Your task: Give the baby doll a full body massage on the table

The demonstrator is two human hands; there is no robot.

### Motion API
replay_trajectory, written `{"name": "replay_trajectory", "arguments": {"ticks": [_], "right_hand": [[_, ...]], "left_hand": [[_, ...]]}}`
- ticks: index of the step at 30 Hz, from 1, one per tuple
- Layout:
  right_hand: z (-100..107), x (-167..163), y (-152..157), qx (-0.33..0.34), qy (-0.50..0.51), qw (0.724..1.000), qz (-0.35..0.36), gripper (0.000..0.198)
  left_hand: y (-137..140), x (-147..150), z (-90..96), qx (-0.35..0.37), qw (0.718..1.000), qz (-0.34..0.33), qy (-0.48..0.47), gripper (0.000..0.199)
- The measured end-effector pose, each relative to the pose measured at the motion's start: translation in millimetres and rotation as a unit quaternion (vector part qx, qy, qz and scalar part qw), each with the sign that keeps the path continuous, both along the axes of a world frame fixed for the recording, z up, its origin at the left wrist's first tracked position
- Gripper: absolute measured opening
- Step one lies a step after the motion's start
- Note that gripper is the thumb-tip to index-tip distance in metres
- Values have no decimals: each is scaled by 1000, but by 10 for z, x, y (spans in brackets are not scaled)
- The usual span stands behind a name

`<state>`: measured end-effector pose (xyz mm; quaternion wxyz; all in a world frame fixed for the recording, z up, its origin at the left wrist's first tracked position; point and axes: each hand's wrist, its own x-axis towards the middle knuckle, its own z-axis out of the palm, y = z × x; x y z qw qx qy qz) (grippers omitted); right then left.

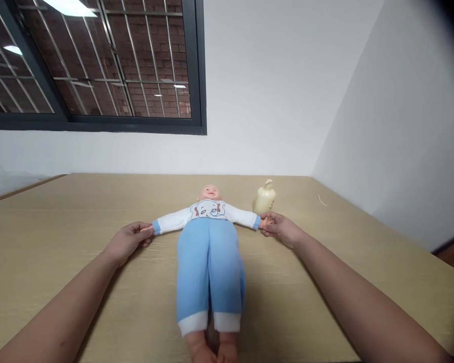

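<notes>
A baby doll (211, 252) lies on its back on the wooden table, feet toward me and head at the far end. It wears a white top with an elephant face on the chest and light blue trousers with white cuffs. Both its arms are stretched out sideways. My left hand (130, 239) is closed around the doll's hand on the left, just beyond the blue cuff. On the other side, my right hand (282, 228) grips the doll's other hand. Right behind that hand stands a cream pump bottle (265, 196), upright.
The light wood table (98, 201) reaches back to a white wall (265, 101), with another wall on the right. A thin pale strand (322, 200) lies near the right edge. A dark-framed window (202, 75) with metal bars is at upper left.
</notes>
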<state>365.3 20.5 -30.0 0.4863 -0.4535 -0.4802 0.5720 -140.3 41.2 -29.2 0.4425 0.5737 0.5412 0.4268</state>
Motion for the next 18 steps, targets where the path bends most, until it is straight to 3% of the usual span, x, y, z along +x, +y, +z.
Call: {"name": "replay_trajectory", "arguments": {"ticks": [5, 14, 18], "right_hand": [[-59, -24, 64, 8, -87, 996, -24, 37], [-168, 9, 135, 8, -120, 988, -100, 18], [-188, 6, 150, 3, -118, 987, -113, 27]], "left_hand": [[27, -5, -43, -6, 999, -13, -37, 40], [17, -4, -9, -30, 994, -43, -98, 33], [47, -46, -36, -60, 991, -26, -116, 28]]}}
